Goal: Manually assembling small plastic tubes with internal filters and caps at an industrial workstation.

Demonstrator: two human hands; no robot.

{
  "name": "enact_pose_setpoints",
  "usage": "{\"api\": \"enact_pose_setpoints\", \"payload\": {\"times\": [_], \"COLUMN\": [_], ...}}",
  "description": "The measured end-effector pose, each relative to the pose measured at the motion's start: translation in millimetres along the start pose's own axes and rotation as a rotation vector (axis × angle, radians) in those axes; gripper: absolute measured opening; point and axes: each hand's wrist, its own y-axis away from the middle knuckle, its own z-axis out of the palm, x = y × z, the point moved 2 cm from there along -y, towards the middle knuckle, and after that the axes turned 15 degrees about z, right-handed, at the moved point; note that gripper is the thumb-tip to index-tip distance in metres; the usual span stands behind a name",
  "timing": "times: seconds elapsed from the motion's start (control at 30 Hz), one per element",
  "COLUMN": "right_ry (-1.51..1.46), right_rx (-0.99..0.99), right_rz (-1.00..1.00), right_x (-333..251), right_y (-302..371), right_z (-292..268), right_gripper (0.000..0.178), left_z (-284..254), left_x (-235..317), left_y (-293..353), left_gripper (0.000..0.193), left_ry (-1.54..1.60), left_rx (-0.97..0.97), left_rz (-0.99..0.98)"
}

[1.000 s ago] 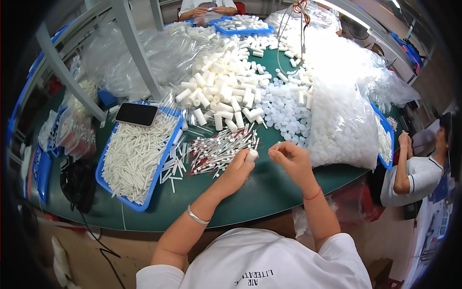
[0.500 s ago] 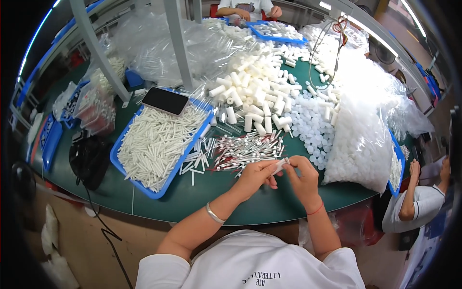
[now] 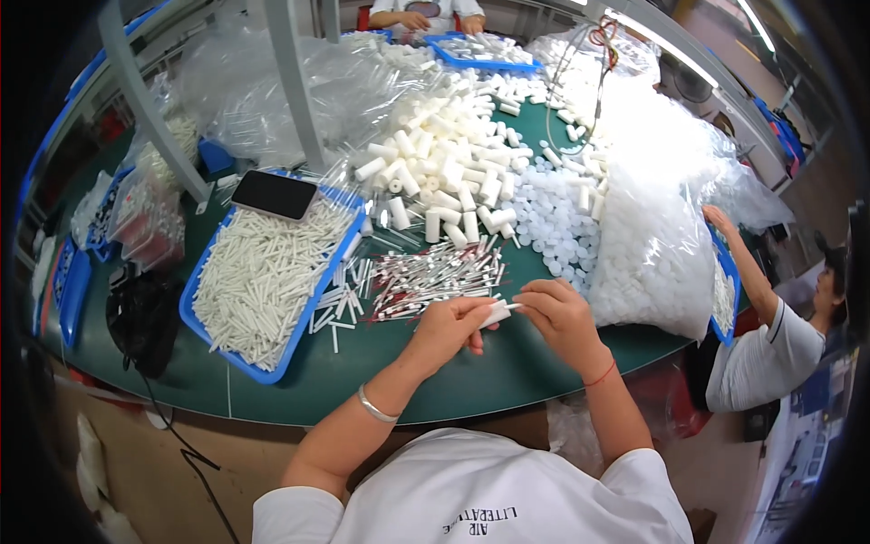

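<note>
My left hand (image 3: 449, 330) is closed around a white cylinder (image 3: 496, 314), its thumb along the side and one end pointing right. The fingertips of my right hand (image 3: 563, 315) pinch a thin white stick (image 3: 516, 306) at that end. Whether the stick reaches inside the cylinder, I cannot tell. Just beyond my left hand lies a pile of slender white-and-silver pieces with red parts (image 3: 435, 283). Behind it is a heap of thick white cylinders (image 3: 444, 168), some with a hole in the end. Small translucent round pieces (image 3: 555, 222) spread to its right.
A blue tray (image 3: 272, 375) of short white tubes stands left, with a phone (image 3: 274, 194) on it. A full plastic bag (image 3: 654, 272) stands right. Grey posts (image 3: 292, 86) rise from the green table (image 3: 381, 385). Co-workers sit across and at the right (image 3: 766, 354).
My hands have drawn slightly apart, and the thin stick now shows between them. The view has shifted, so the table sits further left. The co-worker at the right has stretched an arm out.
</note>
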Motion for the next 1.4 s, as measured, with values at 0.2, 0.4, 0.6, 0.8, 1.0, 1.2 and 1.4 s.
{"api": "enact_pose_setpoints", "payload": {"times": [0.2, 0.4, 0.6, 0.8, 1.0, 1.2, 1.4], "right_ry": [0.203, 0.047, 0.023, -0.073, -0.164, -0.357, -0.436], "right_rx": [-0.090, -0.112, -0.067, 0.033, 0.002, -0.015, 0.024], "right_rz": [-0.154, -0.170, -0.064, 0.025, 0.092, 0.223, 0.164], "right_x": [-7.1, -28.1, -17.6, -9.3, -11.2, -16.0, -32.9], "right_y": [-0.4, 1.9, 4.6, 4.6, 3.3, -0.4, 2.1], "right_z": [4.0, 14.5, 15.8, 19.4, 28.7, 25.3, 20.7], "right_gripper": [0.041, 0.036, 0.027, 0.023, 0.024, 0.024, 0.026], "left_z": [-1.1, -1.1, -23.2, -97.8, -114.3, -57.1, -11.6], "left_x": [0.2, 7.5, 45.7, 47.5, 40.1, 67.3, 40.4], "left_y": [0.3, 5.3, 12.0, 9.4, 3.5, 14.3, 31.0], "left_gripper": [0.051, 0.055, 0.039, 0.027, 0.020, 0.025, 0.030], "left_ry": [-0.004, -0.042, -0.951, -1.714, -1.569, -0.811, -0.409], "left_rx": [-0.020, 0.003, 0.340, 0.468, 0.508, 0.325, 0.049], "left_rz": [0.023, 0.019, 0.462, 0.342, 0.366, 0.619, 0.502]}}
